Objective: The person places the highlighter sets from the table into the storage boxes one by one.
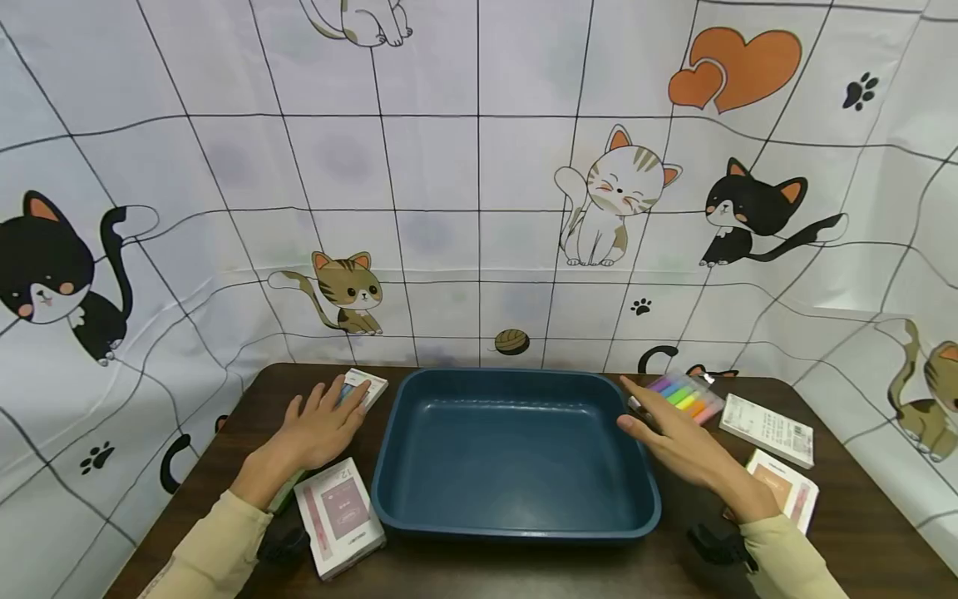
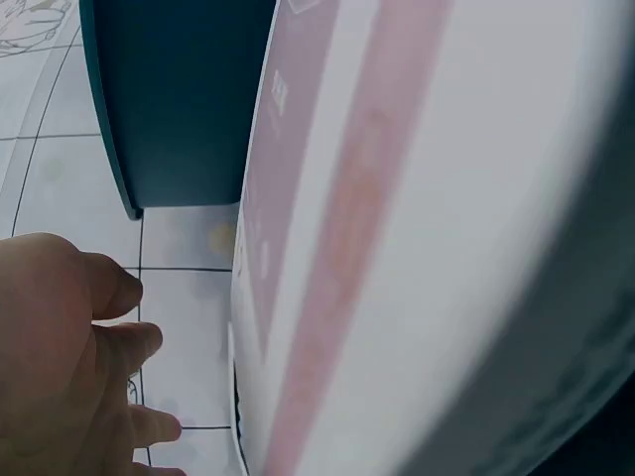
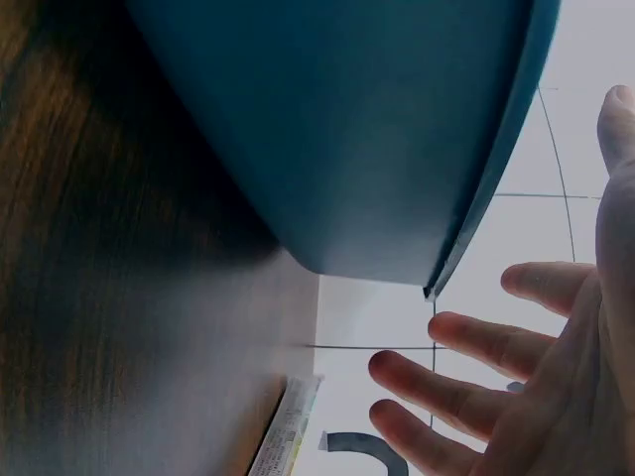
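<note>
In the head view a dark blue rectangular tray (image 1: pixel 516 466) stands in the middle of the brown table, with nothing inside it. My left hand (image 1: pixel 318 428) hovers left of the tray, fingers spread, over a small white box (image 1: pixel 364 387) it partly covers. Below that hand lies a white box with a pink panel (image 1: pixel 343 516), large and close in the left wrist view. To the tray's right is my right hand (image 1: pixel 677 437), fingers extended and holding nothing. It partly hides a clear pack of rainbow-coloured pens (image 1: pixel 684 395); their exact kind is unclear.
Right of the right hand lie a white box with printed text (image 1: pixel 767 428) and a white box with an orange panel (image 1: pixel 782 487). Something green (image 1: pixel 284 492) shows under the left wrist. A white cat-print sheet (image 1: pixel 449 166) hangs behind and beside the table (image 1: pixel 599 570).
</note>
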A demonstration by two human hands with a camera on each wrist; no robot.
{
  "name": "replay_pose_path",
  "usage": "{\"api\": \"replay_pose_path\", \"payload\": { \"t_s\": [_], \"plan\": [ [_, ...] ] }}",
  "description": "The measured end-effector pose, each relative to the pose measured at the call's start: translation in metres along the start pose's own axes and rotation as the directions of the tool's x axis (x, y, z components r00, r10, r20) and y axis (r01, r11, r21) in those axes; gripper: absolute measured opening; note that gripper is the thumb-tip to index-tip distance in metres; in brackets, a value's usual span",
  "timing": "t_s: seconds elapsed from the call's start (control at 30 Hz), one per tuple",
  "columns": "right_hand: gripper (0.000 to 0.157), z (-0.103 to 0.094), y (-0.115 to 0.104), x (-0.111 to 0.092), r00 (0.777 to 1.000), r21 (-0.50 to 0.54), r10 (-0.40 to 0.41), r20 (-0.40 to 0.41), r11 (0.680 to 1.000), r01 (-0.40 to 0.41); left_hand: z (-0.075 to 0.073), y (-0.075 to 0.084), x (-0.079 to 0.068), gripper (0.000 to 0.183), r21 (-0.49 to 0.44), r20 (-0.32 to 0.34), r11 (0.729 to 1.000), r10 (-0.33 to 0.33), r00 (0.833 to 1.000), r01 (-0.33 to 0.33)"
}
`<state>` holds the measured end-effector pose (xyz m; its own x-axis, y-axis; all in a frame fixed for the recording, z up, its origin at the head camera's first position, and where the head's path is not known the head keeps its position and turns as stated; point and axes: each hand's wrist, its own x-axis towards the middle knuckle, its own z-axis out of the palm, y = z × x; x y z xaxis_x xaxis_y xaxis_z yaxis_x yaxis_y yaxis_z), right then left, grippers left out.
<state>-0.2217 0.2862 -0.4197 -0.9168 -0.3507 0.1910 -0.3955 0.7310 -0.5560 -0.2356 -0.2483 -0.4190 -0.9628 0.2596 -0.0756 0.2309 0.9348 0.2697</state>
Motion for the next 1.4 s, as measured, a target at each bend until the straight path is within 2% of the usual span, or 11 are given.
{"api": "replay_pose_path", "payload": {
  "t_s": [0.3, 0.6, 0.7, 0.8, 0.93, 1.1, 1.17, 1.27, 1.4],
  "plan": [
    [0.067, 0.0, -0.002, -0.004, 0.997, 0.107, -0.061, 0.035, 0.993, 0.057, -0.008, -0.001, -0.008, 0.058, 0.061, 0.03, 0.998, -0.021, 0.999, 0.019],
    [0.07, 0.007, 0.002, -0.018, 0.995, 0.195, -0.002, 0.103, 0.981, -0.018, -0.006, -0.017, -0.026, 0.06, 0.034, 0.056, 0.997, -0.069, 0.996, 0.067],
    [0.072, 0.009, 0.003, -0.022, 0.991, 0.256, 0.033, 0.133, 0.965, -0.066, -0.005, -0.025, -0.03, 0.061, 0.024, 0.07, 0.996, -0.092, 0.993, 0.091],
    [0.074, 0.011, 0.004, -0.026, 0.98, 0.357, 0.087, 0.177, 0.923, -0.146, -0.003, -0.033, -0.034, 0.061, -0.006, 0.08, 0.993, -0.115, 0.99, 0.116],
    [0.074, 0.013, 0.008, -0.028, 0.962, 0.486, 0.142, 0.235, 0.84, -0.242, 0.0, -0.042, -0.038, 0.061, -0.074, 0.065, 0.993, -0.084, 0.994, 0.089],
    [0.076, 0.016, 0.01, -0.03, 0.958, 0.612, 0.109, 0.266, 0.749, -0.255, 0.001, -0.048, -0.044, 0.058, -0.101, 0.025, 0.995, -0.016, 1.0, 0.018],
    [0.077, 0.017, 0.011, -0.03, 0.958, 0.651, 0.093, 0.271, 0.715, -0.254, 0.0, -0.05, -0.046, 0.058, -0.105, 0.022, 0.994, -0.013, 1.0, 0.015],
    [0.077, 0.017, 0.013, -0.03, 0.957, 0.684, 0.083, 0.277, 0.683, -0.257, -0.002, -0.052, -0.049, 0.059, -0.114, 0.018, 0.993, -0.023, 1.0, 0.025],
    [0.078, 0.017, 0.015, -0.03, 0.956, 0.694, 0.086, 0.28, 0.67, -0.263, -0.004, -0.055, -0.051, 0.06, -0.117, 0.012, 0.991, -0.058, 0.998, 0.06]
  ]
}}
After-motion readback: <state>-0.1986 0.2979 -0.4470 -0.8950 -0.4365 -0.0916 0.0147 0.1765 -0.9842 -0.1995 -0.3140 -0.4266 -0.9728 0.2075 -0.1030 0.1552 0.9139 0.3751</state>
